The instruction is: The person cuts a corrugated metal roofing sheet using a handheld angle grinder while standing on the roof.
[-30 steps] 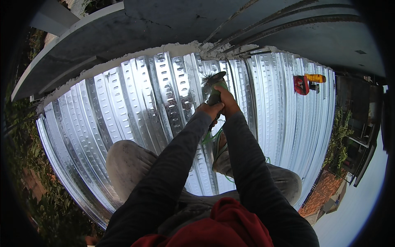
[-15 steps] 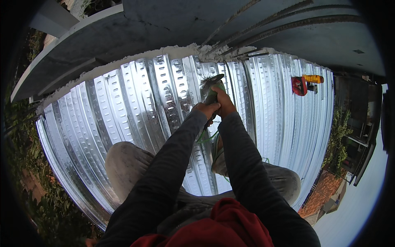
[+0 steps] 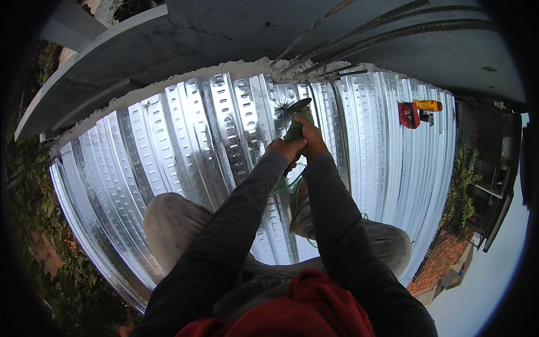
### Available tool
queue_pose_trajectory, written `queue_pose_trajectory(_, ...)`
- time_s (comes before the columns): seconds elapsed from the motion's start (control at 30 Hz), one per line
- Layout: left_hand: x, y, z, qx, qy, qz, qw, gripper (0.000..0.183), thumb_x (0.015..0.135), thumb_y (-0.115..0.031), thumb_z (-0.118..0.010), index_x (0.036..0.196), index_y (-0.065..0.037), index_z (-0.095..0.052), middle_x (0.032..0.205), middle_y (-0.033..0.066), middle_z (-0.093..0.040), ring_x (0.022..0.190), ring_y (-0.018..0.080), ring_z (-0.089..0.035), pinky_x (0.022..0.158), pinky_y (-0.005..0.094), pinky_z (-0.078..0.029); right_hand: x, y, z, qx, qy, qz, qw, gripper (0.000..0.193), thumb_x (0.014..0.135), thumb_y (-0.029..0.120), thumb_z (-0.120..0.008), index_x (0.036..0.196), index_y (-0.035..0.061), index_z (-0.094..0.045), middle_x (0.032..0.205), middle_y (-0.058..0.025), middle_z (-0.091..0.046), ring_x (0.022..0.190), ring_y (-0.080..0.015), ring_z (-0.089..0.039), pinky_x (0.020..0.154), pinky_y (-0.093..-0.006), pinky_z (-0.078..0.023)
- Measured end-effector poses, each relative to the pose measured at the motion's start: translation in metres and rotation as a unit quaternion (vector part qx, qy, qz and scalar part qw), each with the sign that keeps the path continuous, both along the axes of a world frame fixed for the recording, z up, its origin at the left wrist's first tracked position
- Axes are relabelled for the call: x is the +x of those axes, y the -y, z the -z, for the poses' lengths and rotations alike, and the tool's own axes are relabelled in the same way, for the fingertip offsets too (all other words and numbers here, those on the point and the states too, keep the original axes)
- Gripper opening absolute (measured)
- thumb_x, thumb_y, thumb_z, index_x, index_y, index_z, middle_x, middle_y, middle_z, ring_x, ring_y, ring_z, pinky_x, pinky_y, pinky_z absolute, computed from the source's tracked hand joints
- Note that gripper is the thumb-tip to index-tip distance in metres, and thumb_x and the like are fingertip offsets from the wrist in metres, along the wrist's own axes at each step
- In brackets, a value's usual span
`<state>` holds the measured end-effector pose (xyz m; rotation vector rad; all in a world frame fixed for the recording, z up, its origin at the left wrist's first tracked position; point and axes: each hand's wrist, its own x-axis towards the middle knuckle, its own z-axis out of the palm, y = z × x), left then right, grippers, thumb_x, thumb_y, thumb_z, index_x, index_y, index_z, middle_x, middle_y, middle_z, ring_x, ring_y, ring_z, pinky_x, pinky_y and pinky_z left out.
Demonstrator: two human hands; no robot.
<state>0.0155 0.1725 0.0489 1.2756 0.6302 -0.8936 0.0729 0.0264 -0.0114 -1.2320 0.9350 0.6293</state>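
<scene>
Both hands are closed on a green angle grinder (image 3: 293,133) above silvery ribbed metal decking (image 3: 179,135). My left hand (image 3: 287,149) wraps the rear of its body; my right hand (image 3: 312,136) grips nearer the head. A dark, tilted disc or guard (image 3: 298,104) shows at the far end of the tool. Beside it is a spiky dark burst (image 3: 282,107); whether it is wire bristles or something else I cannot tell. A green cord (image 3: 285,185) hangs below my hands, near my foot (image 3: 303,216). The tool's underside is hidden.
A grey concrete wall (image 3: 224,28) with a crumbly lower edge borders the decking's far side. Dark steel bars (image 3: 393,25) run along it. At the right lie a red object (image 3: 408,115) and a yellow-and-black one (image 3: 428,106). Leafy plants (image 3: 73,281) grow beyond the left edge.
The grinder and both hands have shifted slightly to the right and a little away from me. The spiky burst beside the disc has moved with them. My grip is unchanged.
</scene>
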Motion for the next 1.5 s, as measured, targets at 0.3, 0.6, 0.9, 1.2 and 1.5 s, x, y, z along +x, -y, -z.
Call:
queue_pose_trajectory(0.3, 0.002, -0.014, -0.008, 0.035, -0.023, 0.022, 0.999, 0.057, 0.079, -0.05, -0.075, 0.082, 0.007, -0.068, 0.07, 0.0126, -0.067, 0.053, 0.021, -0.066, 0.049, 0.0345, -0.054, -0.004, -0.016, 0.006, 0.001, 0.002, 0.016, 1.0, 0.041, 0.09, 0.03, -0.066, 0.118, 0.0001, -0.061, 0.095, -0.0122, -0.067, 0.077, -0.0256, -0.067, 0.066, -0.04, -0.054)
queue_pose_trajectory(0.6, 0.003, -0.017, 0.012, 0.009, -0.007, 0.015, 1.0, 0.069, 0.079, -0.056, -0.076, 0.088, 0.012, -0.066, 0.063, 0.0176, -0.066, 0.049, 0.0248, -0.066, 0.046, 0.0367, -0.053, -0.002, -0.021, 0.006, 0.044, 0.019, 0.011, 0.999, 0.033, 0.091, 0.028, -0.064, 0.114, 0.0041, -0.06, 0.088, -0.0092, -0.064, 0.074, -0.025, -0.065, 0.065, -0.0402, -0.053)
queue_pose_trajectory(0.9, 0.006, -0.014, 0.023, -0.004, -0.011, 0.027, 1.0, 0.064, 0.079, -0.054, -0.077, 0.086, 0.009, -0.066, 0.065, 0.0178, -0.067, 0.049, 0.0245, -0.066, 0.045, 0.0367, -0.052, -0.002, -0.006, 0.035, 0.045, 0.053, 0.027, 0.997, 0.033, 0.09, 0.027, -0.064, 0.112, 0.0018, -0.063, 0.088, -0.0104, -0.064, 0.073, -0.0246, -0.063, 0.065, -0.04, -0.05)
queue_pose_trajectory(1.2, 0.004, -0.021, 0.025, -0.005, -0.011, 0.015, 1.0, 0.063, 0.079, -0.053, -0.076, 0.083, 0.009, -0.067, 0.064, 0.017, -0.066, 0.048, 0.0241, -0.065, 0.045, 0.0366, -0.051, 0.0, -0.022, 0.02, 0.043, 0.045, 0.019, 0.998, 0.031, 0.091, 0.027, -0.064, 0.11, 0.0017, -0.063, 0.088, -0.0097, -0.065, 0.074, -0.0241, -0.064, 0.065, -0.0401, -0.051)
queue_pose_trajectory(1.5, 0.01, -0.017, -0.005, 0.018, -0.003, 0.023, 1.0, 0.06, 0.079, -0.053, -0.074, 0.083, 0.006, -0.068, 0.068, 0.0134, -0.066, 0.052, 0.023, -0.066, 0.048, 0.036, -0.052, 0.002, -0.018, 0.001, 0.02, 0.007, -0.006, 1.0, 0.033, 0.089, 0.028, -0.067, 0.11, 0.0026, -0.063, 0.087, -0.0093, -0.063, 0.072, -0.0249, -0.064, 0.063, -0.0397, -0.052)
